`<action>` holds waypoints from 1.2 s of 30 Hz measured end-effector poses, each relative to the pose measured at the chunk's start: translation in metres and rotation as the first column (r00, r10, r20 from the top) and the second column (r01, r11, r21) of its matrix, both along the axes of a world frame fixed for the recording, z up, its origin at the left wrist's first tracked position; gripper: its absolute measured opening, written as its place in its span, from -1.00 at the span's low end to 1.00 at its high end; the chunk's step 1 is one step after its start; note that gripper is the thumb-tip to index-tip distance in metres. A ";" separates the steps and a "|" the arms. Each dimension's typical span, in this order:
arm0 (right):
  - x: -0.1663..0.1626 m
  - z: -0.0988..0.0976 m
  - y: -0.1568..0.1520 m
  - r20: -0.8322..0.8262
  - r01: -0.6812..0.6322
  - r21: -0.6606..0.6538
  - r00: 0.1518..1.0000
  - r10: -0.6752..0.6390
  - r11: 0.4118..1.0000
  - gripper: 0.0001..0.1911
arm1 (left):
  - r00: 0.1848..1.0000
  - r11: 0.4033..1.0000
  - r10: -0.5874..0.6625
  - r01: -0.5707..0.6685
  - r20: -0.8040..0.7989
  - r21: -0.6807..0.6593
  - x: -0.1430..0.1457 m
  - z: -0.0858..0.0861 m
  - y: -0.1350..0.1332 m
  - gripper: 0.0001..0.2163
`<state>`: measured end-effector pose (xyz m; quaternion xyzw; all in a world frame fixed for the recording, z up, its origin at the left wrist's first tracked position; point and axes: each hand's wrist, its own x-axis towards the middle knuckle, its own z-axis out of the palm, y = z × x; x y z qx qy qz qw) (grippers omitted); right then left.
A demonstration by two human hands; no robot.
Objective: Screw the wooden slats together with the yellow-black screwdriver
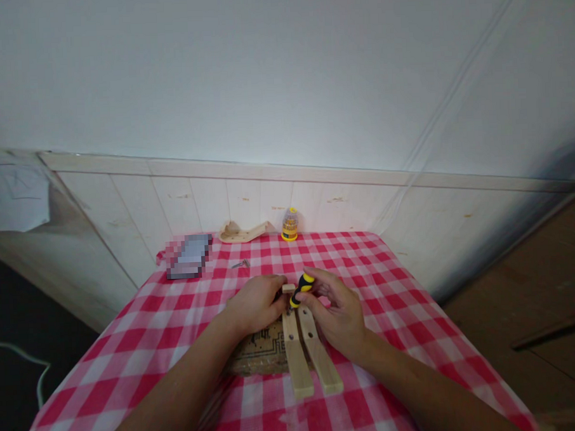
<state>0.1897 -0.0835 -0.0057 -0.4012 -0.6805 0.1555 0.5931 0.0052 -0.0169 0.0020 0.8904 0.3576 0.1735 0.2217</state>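
Here, screwdriver (301,289) within right grip (337,312)

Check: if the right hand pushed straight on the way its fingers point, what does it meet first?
Probably the left hand. The right hand, gripping the yellow-and-black screwdriver, points left across the wooden slats; the hands look nearly touching, though depth is unclear.

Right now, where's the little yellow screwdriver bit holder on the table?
In the head view, the yellow bit holder stands at the table's far edge against the wall panelling, just right of the curved wooden piece, well beyond both hands.
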 end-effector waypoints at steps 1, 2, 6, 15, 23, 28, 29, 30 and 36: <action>0.000 0.000 0.000 -0.008 0.004 0.000 1.000 -0.004 1.000 -0.58 | 1.000 1.000 0.000 0.000 0.001 0.000 0.000 0.000 0.000 -0.82; -0.001 0.000 0.000 -0.014 0.006 -0.002 1.000 -0.006 1.000 -0.58 | 1.000 1.000 0.001 -0.001 0.002 0.003 0.000 0.001 0.000 -0.82; -0.003 0.002 0.000 -0.040 0.008 -0.014 0.999 -0.009 1.000 -0.59 | 1.000 1.000 0.001 -0.001 -0.002 0.005 0.000 0.002 0.000 -0.82; -0.003 0.002 0.000 -0.058 0.035 -0.003 0.998 -0.035 0.999 -0.61 | 0.999 0.999 -0.015 0.017 0.043 -0.033 0.000 0.001 0.000 -0.84; -0.003 0.003 0.000 -0.053 0.059 0.013 0.997 -0.058 0.998 -0.62 | 0.999 1.000 -0.010 0.011 0.035 -0.029 0.000 0.002 0.000 -0.85; -0.002 0.002 0.000 -0.050 0.067 0.028 0.997 -0.065 0.997 -0.62 | 0.999 1.000 -0.005 0.006 0.034 -0.022 0.000 0.003 0.000 -0.87; -0.002 0.001 0.000 -0.050 0.067 0.030 0.997 -0.065 0.997 -0.62 | 0.999 1.000 -0.006 0.006 0.034 -0.021 0.000 0.003 0.000 -0.87; -0.002 0.001 0.000 -0.048 0.069 0.033 0.997 -0.067 0.997 -0.62 | 0.999 1.000 -0.006 0.007 0.033 -0.019 0.000 0.003 0.000 -0.87; -0.001 -0.004 0.001 -0.015 0.093 0.047 0.996 -0.092 0.995 -0.61 | 1.000 1.000 -0.010 0.009 0.028 0.011 0.000 0.001 0.000 -0.84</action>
